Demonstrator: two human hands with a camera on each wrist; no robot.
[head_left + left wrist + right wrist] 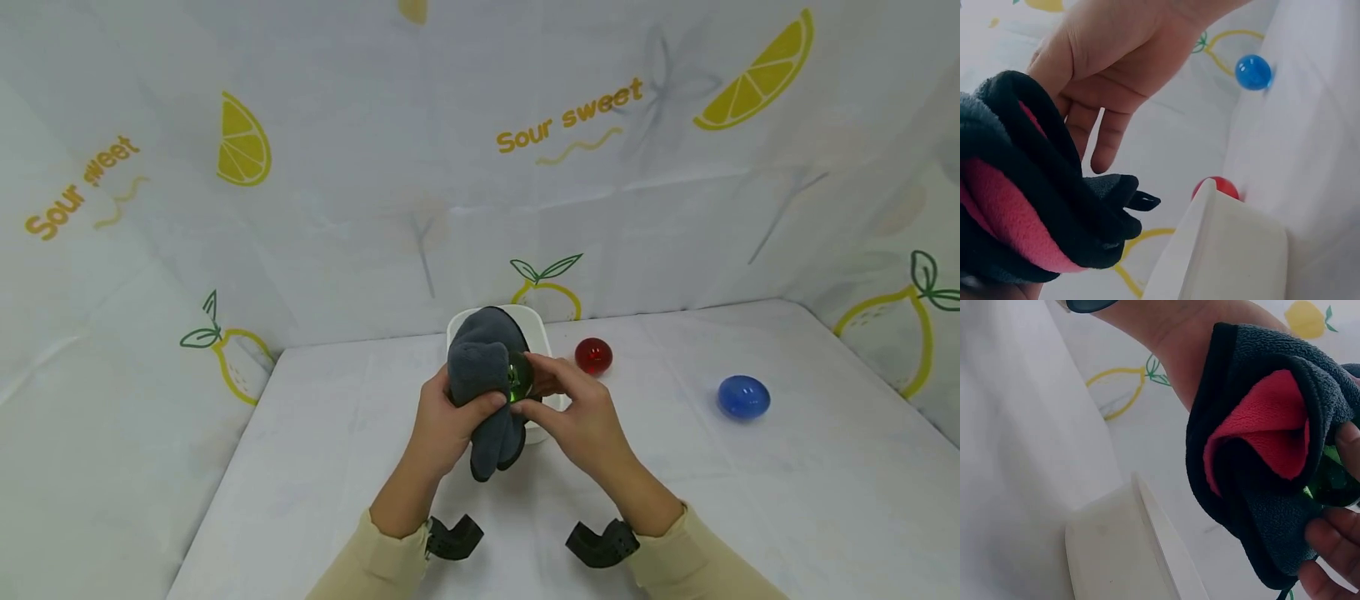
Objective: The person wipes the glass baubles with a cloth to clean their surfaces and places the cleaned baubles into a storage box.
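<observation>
A grey cloth (480,375) with a pink underside (1266,419) and black edging is bunched in my left hand (440,422), the thumb lying across its front. Between the thumb and fingers of my right hand (577,408) is a green glass ball (519,377), its left side against the cloth. Both hands are held up over a white plastic tub (534,327), which the cloth partly hides. In the right wrist view the green ball (1335,481) shows only in part, behind fingertips and cloth.
Just right of the tub a red ball (593,356) lies on the white-covered table (345,467). Farther right rests a blue ball (744,397). Behind the table hangs a white curtain (337,250) printed with lemons.
</observation>
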